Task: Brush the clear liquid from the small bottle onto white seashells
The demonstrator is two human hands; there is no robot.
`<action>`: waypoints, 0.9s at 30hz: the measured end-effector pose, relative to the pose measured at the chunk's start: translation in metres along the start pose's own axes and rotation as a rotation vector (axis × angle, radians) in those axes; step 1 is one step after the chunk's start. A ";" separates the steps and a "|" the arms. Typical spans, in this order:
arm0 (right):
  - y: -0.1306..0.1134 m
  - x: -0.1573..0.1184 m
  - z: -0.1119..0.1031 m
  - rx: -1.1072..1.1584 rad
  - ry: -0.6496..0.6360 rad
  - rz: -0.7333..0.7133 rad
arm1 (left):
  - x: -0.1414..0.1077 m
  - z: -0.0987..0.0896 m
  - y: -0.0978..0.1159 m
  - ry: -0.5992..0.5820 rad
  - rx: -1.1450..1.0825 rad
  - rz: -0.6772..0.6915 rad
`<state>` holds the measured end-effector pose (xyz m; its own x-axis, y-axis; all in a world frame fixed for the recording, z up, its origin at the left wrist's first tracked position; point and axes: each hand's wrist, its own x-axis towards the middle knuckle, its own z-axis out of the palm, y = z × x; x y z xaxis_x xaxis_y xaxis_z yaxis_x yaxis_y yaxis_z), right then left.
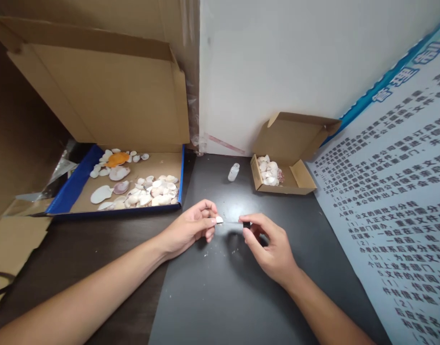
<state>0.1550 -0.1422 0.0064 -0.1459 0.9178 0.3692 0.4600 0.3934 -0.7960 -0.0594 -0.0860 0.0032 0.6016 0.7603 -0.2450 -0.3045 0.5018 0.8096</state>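
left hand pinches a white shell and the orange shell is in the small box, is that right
Not quite: in the head view, the orange shell lies in the larger box. The left hand does pinch a white shell.

On a dark table (133, 287) are set a blue-sided box (71, 187) at ten o'clock, a small bottle (233, 172) at twelve, a carton (302, 176) at one.

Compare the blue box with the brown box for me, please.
The blue box is larger than the brown box. The blue box has blue sides; the brown box has brown ones. Shells spread across the blue box, but crowd the brown box's left part. Both stand open.
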 end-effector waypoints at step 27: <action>-0.006 0.005 -0.008 -0.043 0.024 -0.145 | -0.001 0.000 0.007 0.005 -0.078 -0.023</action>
<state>0.1582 -0.1406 0.0165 -0.1923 0.8499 0.4906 0.4727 0.5183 -0.7127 -0.0623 -0.0833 0.0089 0.6050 0.7505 -0.2660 -0.3477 0.5495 0.7597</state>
